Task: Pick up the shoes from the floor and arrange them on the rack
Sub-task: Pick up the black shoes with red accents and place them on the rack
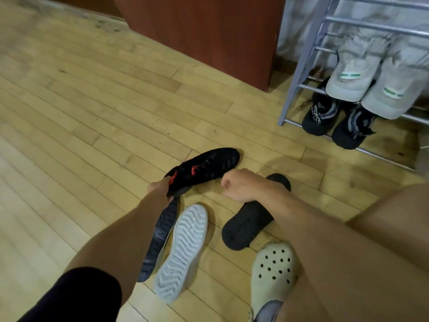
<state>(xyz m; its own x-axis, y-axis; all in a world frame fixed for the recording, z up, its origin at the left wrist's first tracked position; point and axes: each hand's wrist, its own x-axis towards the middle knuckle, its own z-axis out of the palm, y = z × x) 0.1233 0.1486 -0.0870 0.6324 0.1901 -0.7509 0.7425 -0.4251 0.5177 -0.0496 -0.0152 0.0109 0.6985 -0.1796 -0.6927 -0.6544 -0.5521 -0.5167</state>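
1. Grip, left hand [159, 191]: fingers curled round the heel end of the black shoe with red laces [209, 165]. The toe points away from the fingers, toward the rack. The shoe is tilted with its heel raised; cannot tell whether the toe touches the wooden floor [92, 117].
2. Right hand [241, 185]: fingers curled into a loose fist, nothing visible inside them. The knuckles sit just right of the held shoe's toe half, apart from it.
3. Black slide sandal [247, 226]: flat on the floor under the right wrist. One end shows just past the right fingers, and the strap end lies nearer the person.
4. Second black shoe [160, 238]: directly below the left fingers, lying on its side with the tread facing the left forearm. Its upper end reaches close under the gripping fingers.
5. White-soled shoe [183, 252]: sole up, pressed against the second black shoe. It lies between the left forearm and the slide, nearer the person than either set of fingers.
6. Pale clog with holes [274, 268]: under the right forearm, just beside the slide's near end.
7. Metal rack [299, 66]: well beyond the right fingers, upper right. A pair of pale grey sneakers [348, 82] sits heels-out on one tier. A pair of black sneakers [321, 116] sits on the bottom rails below them.
8. Brown panel [209, 31]: left of the rack, far from both hands.
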